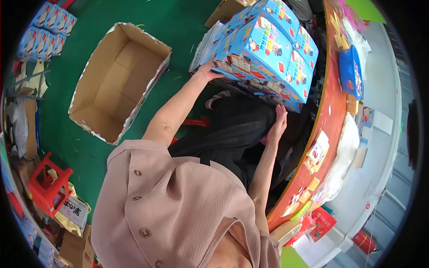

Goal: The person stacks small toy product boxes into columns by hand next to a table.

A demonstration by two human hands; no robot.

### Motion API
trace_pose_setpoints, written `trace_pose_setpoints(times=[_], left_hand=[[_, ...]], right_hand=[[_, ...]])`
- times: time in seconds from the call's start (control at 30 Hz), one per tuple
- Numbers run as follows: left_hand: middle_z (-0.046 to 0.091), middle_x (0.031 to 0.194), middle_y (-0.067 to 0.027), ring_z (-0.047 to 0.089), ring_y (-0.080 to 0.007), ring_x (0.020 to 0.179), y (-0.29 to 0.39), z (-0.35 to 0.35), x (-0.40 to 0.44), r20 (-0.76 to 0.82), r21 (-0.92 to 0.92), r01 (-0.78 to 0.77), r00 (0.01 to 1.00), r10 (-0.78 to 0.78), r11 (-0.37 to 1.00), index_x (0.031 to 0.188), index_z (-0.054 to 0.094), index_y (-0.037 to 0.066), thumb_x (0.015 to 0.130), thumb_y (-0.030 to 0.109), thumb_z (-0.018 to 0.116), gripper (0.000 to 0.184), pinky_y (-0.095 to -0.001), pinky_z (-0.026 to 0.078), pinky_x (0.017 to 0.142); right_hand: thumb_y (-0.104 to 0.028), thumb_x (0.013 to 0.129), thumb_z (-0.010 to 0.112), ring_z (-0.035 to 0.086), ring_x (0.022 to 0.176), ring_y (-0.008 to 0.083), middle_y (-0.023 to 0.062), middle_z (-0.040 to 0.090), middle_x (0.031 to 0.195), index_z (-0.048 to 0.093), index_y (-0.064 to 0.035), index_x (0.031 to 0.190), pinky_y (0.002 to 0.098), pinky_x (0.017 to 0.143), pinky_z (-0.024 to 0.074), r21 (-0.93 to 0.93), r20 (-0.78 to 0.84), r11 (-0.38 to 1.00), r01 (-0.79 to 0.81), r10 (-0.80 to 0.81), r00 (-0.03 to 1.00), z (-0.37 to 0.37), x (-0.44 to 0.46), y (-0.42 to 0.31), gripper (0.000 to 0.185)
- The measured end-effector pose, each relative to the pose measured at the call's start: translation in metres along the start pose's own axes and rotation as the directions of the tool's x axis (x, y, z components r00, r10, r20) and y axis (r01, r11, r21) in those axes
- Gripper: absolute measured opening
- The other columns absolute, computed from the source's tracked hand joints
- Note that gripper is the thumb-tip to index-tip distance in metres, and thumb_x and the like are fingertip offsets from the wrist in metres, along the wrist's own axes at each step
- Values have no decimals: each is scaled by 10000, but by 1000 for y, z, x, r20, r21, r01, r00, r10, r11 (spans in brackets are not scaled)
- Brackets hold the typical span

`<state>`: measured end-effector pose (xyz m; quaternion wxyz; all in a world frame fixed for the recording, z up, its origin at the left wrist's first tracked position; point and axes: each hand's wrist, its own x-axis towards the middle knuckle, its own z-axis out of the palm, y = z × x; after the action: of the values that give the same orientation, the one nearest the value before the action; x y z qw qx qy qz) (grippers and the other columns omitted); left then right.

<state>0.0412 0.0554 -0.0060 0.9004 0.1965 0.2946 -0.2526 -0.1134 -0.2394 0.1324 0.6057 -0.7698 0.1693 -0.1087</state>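
Observation:
A stack of blue printed boxes (268,42) with cartoon figures stands in front of me, beyond my knees. My left hand (208,71) grips its left edge, with the thumb along the near face and the fingers partly hidden at the side. At the stack's lower right corner is my right hand (278,124), its fingers stretched out and the tips close to or touching the bottom edge. I cannot tell how firmly they press. Left of the stack, a large open cardboard carton (118,85) with ragged rims lies on the green floor, its inside bare.
Along the right runs an orange-topped table (319,120) with a blue basket (351,71), small wooden pieces and plastic bags. A red stool (49,183) stands at the lower left, near cartons. More blue boxes (47,33) are piled at the upper left.

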Motion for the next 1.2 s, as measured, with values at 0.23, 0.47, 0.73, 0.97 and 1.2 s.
trace_pose_setpoints(times=[0.23,0.47,0.73,0.97,1.2], left_hand=[[209,1543,-188,296,-431,1367,-36,-47,-29,-282,438,54,956,80,898,1526,100,151,897,507,561,858,-714,268,995],[481,1315,-323,465,-445,1234,-75,-79,-78,79,993,-64,983,167,-98,1528,-3,175,815,343,671,996,-457,396,1029],[480,1289,-336,486,-465,1196,-69,-30,-79,378,842,-261,910,171,-472,1523,-33,201,825,296,673,997,-503,406,1006],[453,1336,-314,467,-455,1222,-54,26,-92,387,789,-246,911,144,-563,1525,-13,196,833,317,662,975,-486,394,1017],[400,1388,-337,437,-464,1261,-59,22,-84,401,748,-284,914,67,-600,1515,-98,145,827,300,672,1045,-460,374,1042]], right_hand=[[-270,987,527,518,1226,220,150,594,1273,564,41,1265,324,1041,374,-59,-100,998,7,-13,995,-4,-16,7,418],[-230,972,546,505,1237,239,155,575,1291,594,1,1235,327,1040,368,-275,41,941,196,-192,981,-23,-36,11,354],[-318,960,548,565,1149,250,169,620,1199,579,-6,1258,327,988,408,-283,30,954,-98,111,993,-80,-88,18,432],[-361,924,573,623,1050,268,193,655,1104,573,8,1246,336,915,458,-371,53,898,-236,274,960,-109,-124,40,490],[-390,904,590,581,1135,348,227,622,1180,571,0,1252,376,951,448,-450,9,885,-119,138,990,-114,-129,55,523]])
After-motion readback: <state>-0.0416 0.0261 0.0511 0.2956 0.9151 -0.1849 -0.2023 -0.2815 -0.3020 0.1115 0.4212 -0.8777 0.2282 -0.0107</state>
